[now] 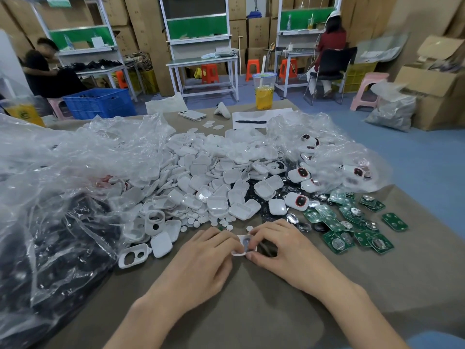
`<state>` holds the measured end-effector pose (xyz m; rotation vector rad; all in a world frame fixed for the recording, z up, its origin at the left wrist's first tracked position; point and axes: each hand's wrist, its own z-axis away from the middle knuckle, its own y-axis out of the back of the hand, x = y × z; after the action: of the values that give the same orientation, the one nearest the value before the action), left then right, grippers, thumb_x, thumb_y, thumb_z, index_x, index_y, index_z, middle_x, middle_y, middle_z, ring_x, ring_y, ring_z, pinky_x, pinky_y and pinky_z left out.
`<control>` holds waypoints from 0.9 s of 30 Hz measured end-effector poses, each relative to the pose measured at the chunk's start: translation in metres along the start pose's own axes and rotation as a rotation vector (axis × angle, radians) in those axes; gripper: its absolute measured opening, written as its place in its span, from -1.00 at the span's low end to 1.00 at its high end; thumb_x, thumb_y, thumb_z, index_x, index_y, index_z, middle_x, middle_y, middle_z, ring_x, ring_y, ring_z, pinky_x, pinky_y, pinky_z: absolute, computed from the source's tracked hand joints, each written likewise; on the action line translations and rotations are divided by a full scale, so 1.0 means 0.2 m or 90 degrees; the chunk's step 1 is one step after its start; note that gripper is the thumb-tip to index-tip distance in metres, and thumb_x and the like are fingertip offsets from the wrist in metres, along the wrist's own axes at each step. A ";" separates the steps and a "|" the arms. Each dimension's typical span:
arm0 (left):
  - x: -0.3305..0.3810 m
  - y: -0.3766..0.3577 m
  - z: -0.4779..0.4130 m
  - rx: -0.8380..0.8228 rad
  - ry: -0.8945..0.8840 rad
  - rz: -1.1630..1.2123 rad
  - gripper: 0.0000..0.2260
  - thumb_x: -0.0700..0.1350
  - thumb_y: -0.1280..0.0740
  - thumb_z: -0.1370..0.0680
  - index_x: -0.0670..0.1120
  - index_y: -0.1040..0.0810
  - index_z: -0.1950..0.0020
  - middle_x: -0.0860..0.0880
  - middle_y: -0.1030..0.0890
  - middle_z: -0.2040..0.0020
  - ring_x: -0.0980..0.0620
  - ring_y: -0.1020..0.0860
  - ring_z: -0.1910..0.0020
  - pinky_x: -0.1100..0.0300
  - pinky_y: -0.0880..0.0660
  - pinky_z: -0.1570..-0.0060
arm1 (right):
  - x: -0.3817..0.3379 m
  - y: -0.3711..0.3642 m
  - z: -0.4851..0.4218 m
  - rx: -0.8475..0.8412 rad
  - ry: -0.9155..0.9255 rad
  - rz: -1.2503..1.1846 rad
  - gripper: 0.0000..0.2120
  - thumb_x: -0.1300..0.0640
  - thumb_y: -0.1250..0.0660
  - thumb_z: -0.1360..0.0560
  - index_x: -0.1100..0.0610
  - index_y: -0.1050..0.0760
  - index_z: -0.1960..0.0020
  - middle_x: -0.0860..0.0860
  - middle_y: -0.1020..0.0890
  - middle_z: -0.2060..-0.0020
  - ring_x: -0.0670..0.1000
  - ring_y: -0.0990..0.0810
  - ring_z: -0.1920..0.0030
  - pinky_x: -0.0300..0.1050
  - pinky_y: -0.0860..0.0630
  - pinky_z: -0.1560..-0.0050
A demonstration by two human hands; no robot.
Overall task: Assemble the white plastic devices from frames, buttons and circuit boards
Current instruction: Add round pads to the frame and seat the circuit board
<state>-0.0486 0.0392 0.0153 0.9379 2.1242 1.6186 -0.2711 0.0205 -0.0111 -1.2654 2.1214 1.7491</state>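
Note:
A small white plastic frame [243, 245] sits between both hands at the table's near middle. My left hand [203, 258] pinches its left side; my right hand [279, 248] pinches its right side with thumb and fingers curled round it. A grey button shows inside the frame. Behind lies a big heap of white shells [214, 177], with small round white buttons [201, 220] at its near edge. Green circuit boards [352, 222] are scattered to the right. Empty frames with holes [133, 255] lie to the left.
Crumpled clear plastic bags [63, 172] cover the left side, holding dark parts. Finished devices with red-ringed faces [299, 200] lie right of the heap. A drink cup [264, 90], pen, paper and phone [191, 115] stand at the far edge. People sit at benches behind.

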 end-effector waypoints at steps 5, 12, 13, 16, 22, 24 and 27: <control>-0.03 -0.03 0.02 0.062 0.016 0.021 -0.84 -0.26 -0.38 -0.50 -0.03 -0.64 0.00 0.09 -0.60 -0.12 0.05 -0.56 -0.09 0.23 -0.43 -0.13 | 0.01 0.00 0.00 -0.003 -0.006 -0.004 -0.89 -0.12 -0.46 -0.47 -0.14 -0.57 0.08 -0.34 -0.59 -0.07 -0.27 -0.40 -0.18 -0.45 -0.26 -0.19; -0.13 0.00 0.03 0.167 0.154 0.008 -0.82 -0.25 -0.32 -0.56 -0.06 -0.65 -0.08 0.09 -0.62 0.00 0.03 -0.57 -0.01 0.13 -0.46 -0.07 | 0.00 -0.01 0.01 0.019 -0.014 0.027 -0.90 -0.13 -0.41 -0.50 -0.14 -0.57 0.06 -0.33 -0.58 -0.07 -0.25 -0.41 -0.20 -0.36 -0.30 -0.24; -0.14 0.01 0.02 0.160 0.177 0.022 -0.81 -0.27 -0.36 -0.55 -0.05 -0.64 -0.09 0.11 -0.62 0.00 0.05 -0.56 -0.02 0.13 -0.46 -0.09 | -0.01 -0.01 0.01 0.024 -0.016 0.030 -0.91 -0.12 -0.41 -0.50 -0.14 -0.57 0.06 -0.33 -0.58 -0.07 -0.26 -0.41 -0.20 -0.36 -0.30 -0.24; -0.15 0.02 0.02 0.127 0.177 0.083 -0.82 -0.23 -0.34 -0.57 0.00 -0.63 -0.10 0.19 -0.60 -0.01 0.15 -0.54 -0.06 0.19 -0.44 -0.13 | -0.01 0.00 0.01 0.030 -0.016 0.031 -0.92 -0.10 -0.41 -0.50 -0.12 -0.56 0.07 -0.32 -0.59 -0.06 -0.24 -0.42 -0.19 -0.34 -0.31 -0.24; -0.07 -0.01 0.00 0.069 0.050 0.090 -0.82 -0.11 -0.23 -0.57 0.03 -0.61 -0.08 0.15 -0.54 -0.11 0.16 -0.49 -0.11 0.31 -0.38 -0.13 | -0.01 0.00 0.01 0.037 -0.015 0.031 -0.92 -0.09 -0.41 -0.50 -0.11 -0.56 0.07 -0.31 -0.59 -0.05 -0.19 -0.44 -0.17 -0.23 -0.38 -0.23; -0.08 -0.02 -0.02 0.053 0.032 0.063 -0.85 -0.13 -0.26 -0.57 0.04 -0.60 -0.05 0.12 -0.53 -0.12 0.10 -0.50 -0.11 0.23 -0.42 -0.11 | -0.01 0.00 0.01 0.037 -0.013 0.029 -0.92 -0.09 -0.41 -0.49 -0.12 -0.55 0.07 -0.31 -0.59 -0.06 -0.20 -0.44 -0.16 -0.19 -0.40 -0.23; -0.10 -0.02 -0.04 0.031 0.030 0.027 -0.85 -0.14 -0.25 -0.57 0.05 -0.59 -0.02 0.10 -0.53 -0.13 0.05 -0.51 -0.11 0.19 -0.44 -0.08 | -0.01 -0.01 0.00 0.041 -0.015 0.022 -0.91 -0.10 -0.41 -0.48 -0.12 -0.56 0.07 -0.32 -0.58 -0.06 -0.19 -0.44 -0.17 -0.12 -0.42 -0.23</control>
<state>-0.0409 0.0190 0.0107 0.9743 2.1986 1.6319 -0.2693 0.0223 -0.0116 -1.1928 2.1804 1.6851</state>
